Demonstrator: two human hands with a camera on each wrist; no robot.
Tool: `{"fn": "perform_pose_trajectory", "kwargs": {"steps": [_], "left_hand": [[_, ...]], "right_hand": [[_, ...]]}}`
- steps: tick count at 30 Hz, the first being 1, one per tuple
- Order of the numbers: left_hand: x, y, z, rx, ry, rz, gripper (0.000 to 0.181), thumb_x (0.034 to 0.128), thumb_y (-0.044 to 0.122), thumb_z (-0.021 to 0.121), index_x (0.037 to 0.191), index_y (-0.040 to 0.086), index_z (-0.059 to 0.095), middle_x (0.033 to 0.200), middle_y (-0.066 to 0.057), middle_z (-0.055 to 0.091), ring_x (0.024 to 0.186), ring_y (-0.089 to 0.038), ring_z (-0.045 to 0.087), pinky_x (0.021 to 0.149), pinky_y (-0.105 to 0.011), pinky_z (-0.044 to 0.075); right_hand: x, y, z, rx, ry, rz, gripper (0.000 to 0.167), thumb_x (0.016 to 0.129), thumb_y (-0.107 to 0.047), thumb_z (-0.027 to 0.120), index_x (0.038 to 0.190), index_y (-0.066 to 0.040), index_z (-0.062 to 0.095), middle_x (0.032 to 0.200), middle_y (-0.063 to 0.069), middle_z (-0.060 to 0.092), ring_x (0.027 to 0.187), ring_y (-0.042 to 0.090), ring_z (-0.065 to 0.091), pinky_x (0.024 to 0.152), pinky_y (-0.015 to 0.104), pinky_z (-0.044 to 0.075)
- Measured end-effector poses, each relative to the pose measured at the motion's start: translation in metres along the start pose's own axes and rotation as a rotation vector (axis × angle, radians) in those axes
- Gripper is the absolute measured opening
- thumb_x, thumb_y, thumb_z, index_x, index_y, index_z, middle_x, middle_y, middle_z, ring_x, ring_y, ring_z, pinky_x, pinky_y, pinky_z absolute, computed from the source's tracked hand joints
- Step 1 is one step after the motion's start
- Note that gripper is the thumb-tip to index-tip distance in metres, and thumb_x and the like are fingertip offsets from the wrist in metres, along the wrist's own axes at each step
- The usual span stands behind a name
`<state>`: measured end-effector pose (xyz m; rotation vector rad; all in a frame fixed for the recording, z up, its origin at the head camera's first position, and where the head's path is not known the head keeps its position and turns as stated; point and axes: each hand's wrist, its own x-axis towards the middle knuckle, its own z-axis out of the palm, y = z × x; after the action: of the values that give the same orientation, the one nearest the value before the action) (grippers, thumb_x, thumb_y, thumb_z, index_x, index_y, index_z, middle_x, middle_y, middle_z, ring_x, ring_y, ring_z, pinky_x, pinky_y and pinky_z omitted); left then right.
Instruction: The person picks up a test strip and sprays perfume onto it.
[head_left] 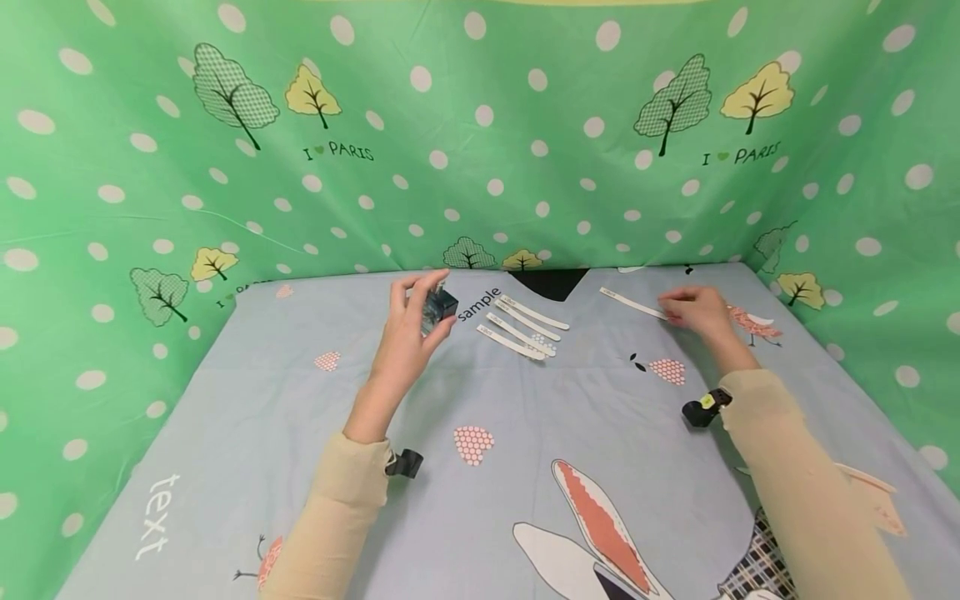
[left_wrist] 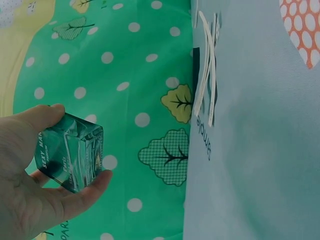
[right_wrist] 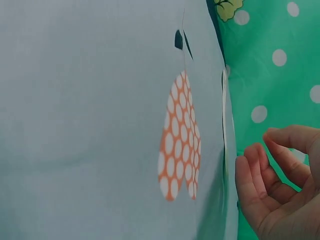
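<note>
My left hand (head_left: 405,333) holds a small square glass perfume bottle (head_left: 439,308) up above the far part of the table. In the left wrist view the dark teal perfume bottle (left_wrist: 70,152) shows white lettering, with fingers and thumb around its sides. Beyond my right hand (head_left: 699,315), on the cloth, lies a single white paper strip (head_left: 633,303), its near end beside the fingertips. The right wrist view shows the fingers of the right hand (right_wrist: 280,180) loosely bent with nothing between them, apart from the thin strip (right_wrist: 224,125). Several similar paper strips (head_left: 525,329) lie between the hands.
A pale blue-grey printed cloth (head_left: 285,433) covers the table. Behind it hangs a green polka-dot curtain (head_left: 480,158), which also closes off both sides. A small black camera (head_left: 405,463) is on the left wrist and another camera (head_left: 703,408) on the right.
</note>
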<state>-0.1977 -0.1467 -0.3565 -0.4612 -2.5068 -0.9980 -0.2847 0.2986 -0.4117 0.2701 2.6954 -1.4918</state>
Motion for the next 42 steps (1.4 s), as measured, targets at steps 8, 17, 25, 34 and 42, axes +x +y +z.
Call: {"fn": "perform_pose_trajectory", "kwargs": {"steps": [8, 17, 25, 34, 42], "left_hand": [[0.0, -0.001, 0.001, 0.007, -0.001, -0.01, 0.064, 0.0944, 0.018, 0.069, 0.148, 0.032, 0.036, 0.139, -0.017, 0.034, 0.114, -0.041, 0.058, 0.086, -0.049, 0.06], [0.0, -0.001, 0.001, 0.003, -0.003, -0.008, 0.063, 0.0951, 0.018, 0.068, 0.148, 0.031, 0.036, 0.139, -0.017, 0.034, 0.117, -0.041, 0.057, 0.092, -0.05, 0.058], [-0.001, -0.002, 0.001, -0.006, -0.003, -0.018, 0.063, 0.0947, 0.018, 0.069, 0.148, 0.032, 0.037, 0.14, -0.016, 0.034, 0.118, -0.041, 0.057, 0.091, -0.051, 0.058], [0.0, -0.001, 0.001, -0.004, -0.007, -0.017, 0.063, 0.0951, 0.018, 0.068, 0.148, 0.031, 0.037, 0.14, -0.017, 0.034, 0.116, -0.042, 0.057, 0.09, -0.051, 0.058], [0.0, -0.003, 0.002, -0.008, -0.008, -0.015, 0.064, 0.0948, 0.017, 0.068, 0.148, 0.032, 0.036, 0.14, -0.017, 0.034, 0.115, -0.041, 0.057, 0.089, -0.05, 0.059]], "right_hand": [[-0.003, -0.005, 0.009, 0.014, -0.001, -0.016, 0.039, 0.097, -0.019, 0.064, 0.124, 0.008, 0.061, 0.082, -0.014, 0.061, 0.072, -0.003, 0.063, 0.072, 0.018, 0.06], [-0.004, -0.01, 0.026, -0.041, -0.02, -0.04, 0.035, 0.099, -0.019, 0.061, 0.124, 0.005, 0.063, 0.109, 0.013, 0.065, 0.074, -0.001, 0.06, 0.069, 0.015, 0.058], [-0.004, -0.015, 0.04, -0.039, -0.064, -0.03, 0.037, 0.098, -0.021, 0.06, 0.126, 0.003, 0.063, 0.127, 0.024, 0.061, 0.081, 0.005, 0.065, 0.07, 0.014, 0.057], [-0.006, -0.025, 0.055, -0.058, -0.125, -0.095, 0.033, 0.098, -0.019, 0.061, 0.122, 0.003, 0.066, 0.124, 0.025, 0.063, 0.08, 0.001, 0.062, 0.069, 0.013, 0.057], [-0.011, -0.037, 0.068, -0.117, -0.177, -0.143, 0.031, 0.097, -0.018, 0.063, 0.12, 0.001, 0.068, 0.121, 0.024, 0.065, 0.083, 0.005, 0.061, 0.07, 0.016, 0.057]]}}
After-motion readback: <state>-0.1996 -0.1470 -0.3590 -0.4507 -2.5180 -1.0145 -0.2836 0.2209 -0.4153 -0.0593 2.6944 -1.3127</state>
